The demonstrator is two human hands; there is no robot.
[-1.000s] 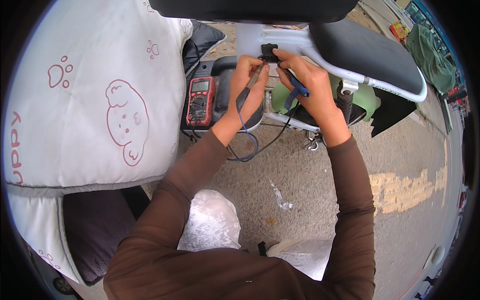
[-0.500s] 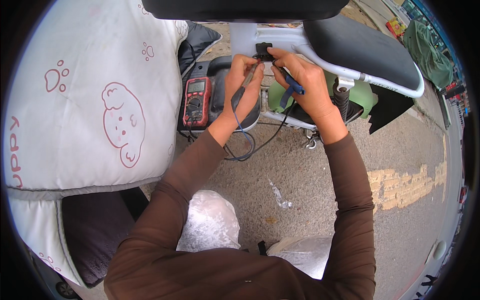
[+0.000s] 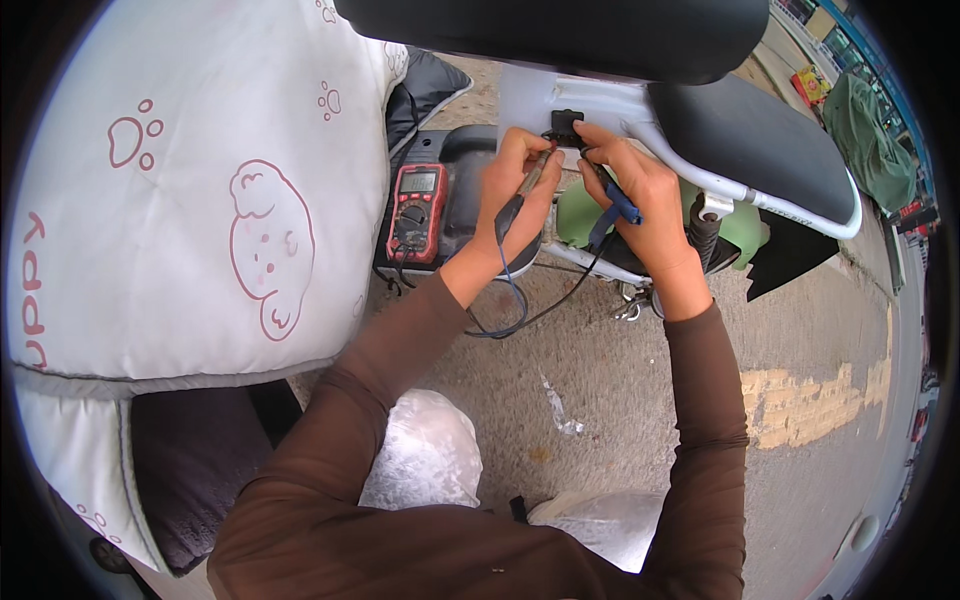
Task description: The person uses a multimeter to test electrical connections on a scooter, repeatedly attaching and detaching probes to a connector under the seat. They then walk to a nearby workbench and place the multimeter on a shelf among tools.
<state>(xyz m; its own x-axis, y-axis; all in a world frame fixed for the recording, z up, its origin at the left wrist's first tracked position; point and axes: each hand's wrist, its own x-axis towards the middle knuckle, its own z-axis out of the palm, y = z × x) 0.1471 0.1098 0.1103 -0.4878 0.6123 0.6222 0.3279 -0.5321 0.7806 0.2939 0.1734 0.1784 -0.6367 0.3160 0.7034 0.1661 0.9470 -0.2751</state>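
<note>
Two hands here, both busy. The left hand (image 3: 522,183) pinches one grey-and-black probe (image 3: 509,216) between thumb and fingers, and the right hand (image 3: 648,188) pinches one dark probe (image 3: 599,171) with a blue strip (image 3: 627,206) wrapped on its back end. Both probes angle up to a single black socket piece (image 3: 567,123) on the white frame (image 3: 598,95); the fingers crowd it, so I honestly can't tell if both tips are touching metal. Two leads, one bluish (image 3: 519,290) and one black (image 3: 577,287), trail down below the hands in loops. Just left of the hands there's one red multimeter (image 3: 416,213), lying face up on a black footboard (image 3: 430,146). I count two black seats, a near one (image 3: 570,38) at the top edge and a far one (image 3: 745,140) off to the right, plus one green part (image 3: 577,216) under the frame. Far left is one big white padded cover (image 3: 190,260) with one dog drawing and four paw prints that I can make out. Down low, two knees in pale trousers (image 3: 421,450), and one crumpled clear strip (image 3: 562,412) on the pavement (image 3: 620,400).
</note>
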